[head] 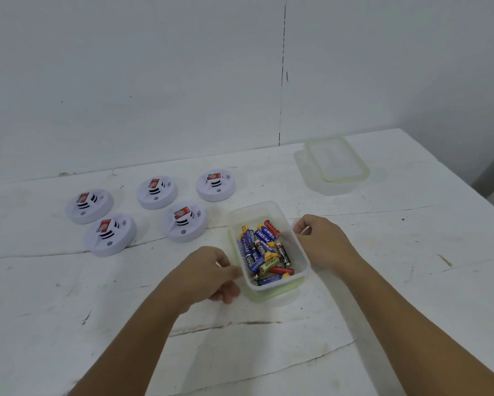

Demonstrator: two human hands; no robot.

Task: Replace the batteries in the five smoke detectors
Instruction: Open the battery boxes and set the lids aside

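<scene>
Our left hand [211,274] and right hand [322,241] clasp opposite walls of the clear rectangular plastic tub [302,252] holding cylindrical batteries [264,252], some reading "EVEREADY".

— Readable print? "EVEREADY" on a black battery [282,254], again on a green-gold battery [269,264], both in the clear container [304,260].

— Elsewhere? White letters ending "CELL", upside down, on a blue battery [264,237]. Red labels on the smoke detectors [186,220], too small to read.
</scene>
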